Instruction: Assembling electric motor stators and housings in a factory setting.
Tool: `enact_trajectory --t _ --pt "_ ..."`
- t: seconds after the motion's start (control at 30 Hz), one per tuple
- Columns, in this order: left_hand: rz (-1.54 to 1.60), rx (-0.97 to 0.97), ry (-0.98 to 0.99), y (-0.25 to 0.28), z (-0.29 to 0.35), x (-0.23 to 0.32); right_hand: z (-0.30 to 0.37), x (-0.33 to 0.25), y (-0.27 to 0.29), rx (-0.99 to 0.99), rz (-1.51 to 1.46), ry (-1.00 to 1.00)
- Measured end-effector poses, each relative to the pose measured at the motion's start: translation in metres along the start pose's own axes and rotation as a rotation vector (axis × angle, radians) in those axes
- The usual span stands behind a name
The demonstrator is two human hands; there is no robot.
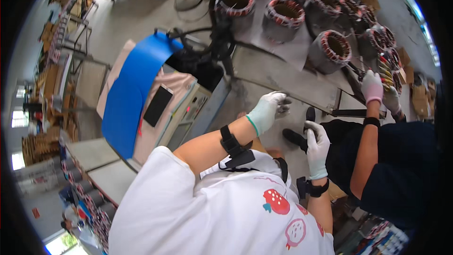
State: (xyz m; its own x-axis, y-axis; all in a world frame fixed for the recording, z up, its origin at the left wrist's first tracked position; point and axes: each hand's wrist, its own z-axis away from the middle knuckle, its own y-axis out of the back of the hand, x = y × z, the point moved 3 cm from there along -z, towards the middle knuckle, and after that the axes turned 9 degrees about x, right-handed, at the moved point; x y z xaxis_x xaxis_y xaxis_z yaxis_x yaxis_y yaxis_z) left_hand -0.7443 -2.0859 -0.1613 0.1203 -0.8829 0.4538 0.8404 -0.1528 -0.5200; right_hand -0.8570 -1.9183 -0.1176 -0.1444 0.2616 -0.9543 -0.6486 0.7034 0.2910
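The nearest wound stator [322,56] stands near the front edge of the metal surface [276,72], ahead of both your gloved hands and well apart from them; it lies up and to the right of your left hand [268,112], which looks slightly nearer than your right hand [318,150]. Its axis seems close to upright, the bore facing up. Your left fingers are loosely bent and parted, nothing visible between them; your right ones curl inward, and you cannot tell whether they pinch anything. A co-worker's gloved hand [372,86] is to the stator's right.
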Motion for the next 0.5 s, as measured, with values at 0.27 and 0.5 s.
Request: enact_trajectory --t 0.27,0.5 --pt "0.441 0.286 -0.041 0.179 0.068 -0.054 -0.025 0.024 -0.096 -0.362 0.038 0.073" --pt "0.646 0.396 -0.156 0.261 0.172 -0.088 0.013 0.05 -0.163 -0.563 -0.008 -0.062"
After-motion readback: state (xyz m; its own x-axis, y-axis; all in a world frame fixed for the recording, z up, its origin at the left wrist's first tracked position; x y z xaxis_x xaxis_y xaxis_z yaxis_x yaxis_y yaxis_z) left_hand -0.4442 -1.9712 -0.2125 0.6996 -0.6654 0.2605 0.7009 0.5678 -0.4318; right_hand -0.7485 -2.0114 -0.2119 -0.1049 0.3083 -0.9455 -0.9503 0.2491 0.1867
